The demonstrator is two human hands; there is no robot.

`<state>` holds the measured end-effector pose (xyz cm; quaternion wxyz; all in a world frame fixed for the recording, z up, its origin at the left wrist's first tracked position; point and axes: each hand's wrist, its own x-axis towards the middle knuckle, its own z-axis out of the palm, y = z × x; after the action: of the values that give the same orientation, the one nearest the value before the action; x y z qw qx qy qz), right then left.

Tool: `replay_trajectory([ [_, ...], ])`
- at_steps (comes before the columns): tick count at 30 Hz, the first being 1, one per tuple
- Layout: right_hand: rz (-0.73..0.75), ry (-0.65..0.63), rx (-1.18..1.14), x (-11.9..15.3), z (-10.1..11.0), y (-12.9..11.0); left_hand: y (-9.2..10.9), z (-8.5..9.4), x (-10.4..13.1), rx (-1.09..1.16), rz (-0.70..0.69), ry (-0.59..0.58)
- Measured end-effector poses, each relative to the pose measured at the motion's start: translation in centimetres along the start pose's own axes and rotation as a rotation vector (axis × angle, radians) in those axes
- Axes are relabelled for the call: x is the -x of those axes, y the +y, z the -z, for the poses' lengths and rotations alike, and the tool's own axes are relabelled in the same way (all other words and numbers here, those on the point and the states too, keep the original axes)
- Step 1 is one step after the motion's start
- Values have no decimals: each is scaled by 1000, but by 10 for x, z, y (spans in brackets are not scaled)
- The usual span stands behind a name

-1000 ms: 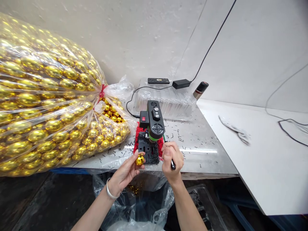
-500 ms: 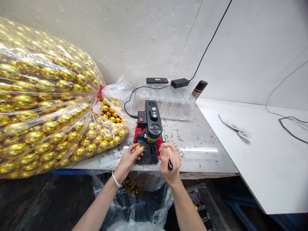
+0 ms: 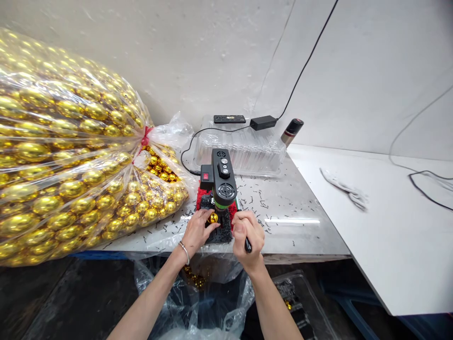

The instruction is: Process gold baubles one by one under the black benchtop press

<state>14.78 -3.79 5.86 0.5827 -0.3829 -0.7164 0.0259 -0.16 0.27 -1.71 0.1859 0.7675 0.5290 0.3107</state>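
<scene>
Between the thumb and fingers of my left hand is a shiny gold ball, held just below the head of a black bench device with round vents, buttons and a red switch. My right hand is wrapped round a black-handled tool with a pale green shaft, right of the device. What the tool's far end meets is hidden behind the device. Under the device lie a black base plate and a red mat.
A huge clear bag of gold balls fills the left side. Behind the device stand a clear plastic box, a power adapter and a dark-capped bottle. A glove lies on the white table. Black scraps litter the worktop.
My left hand has moved right and forward, bringing the gold ball from the base's left side to beneath the device head. My right hand keeps its grip on the handle, almost unmoved.
</scene>
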Motion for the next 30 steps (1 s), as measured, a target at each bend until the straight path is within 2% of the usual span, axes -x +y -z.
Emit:
replay_trajectory([
  [6, 15, 11, 7, 0, -1, 0, 7, 15, -7, -32, 3, -207],
  [9, 13, 18, 9, -1, -1, -1, 9, 17, -11, -62, 29, -233],
  [12, 9, 18, 10, -1, -1, -1, 6, 10, -11, -52, 35, -200],
  [18, 4, 31, 5, 1, -2, 0, -3, -16, 3, 62, 12, 29],
  [21, 3, 27, 15, 1, -1, 0, -6, -21, 8, 117, 41, 93],
  [30, -22, 35, 3, 5, -2, 0, -11, -21, 6, 114, 19, 90],
])
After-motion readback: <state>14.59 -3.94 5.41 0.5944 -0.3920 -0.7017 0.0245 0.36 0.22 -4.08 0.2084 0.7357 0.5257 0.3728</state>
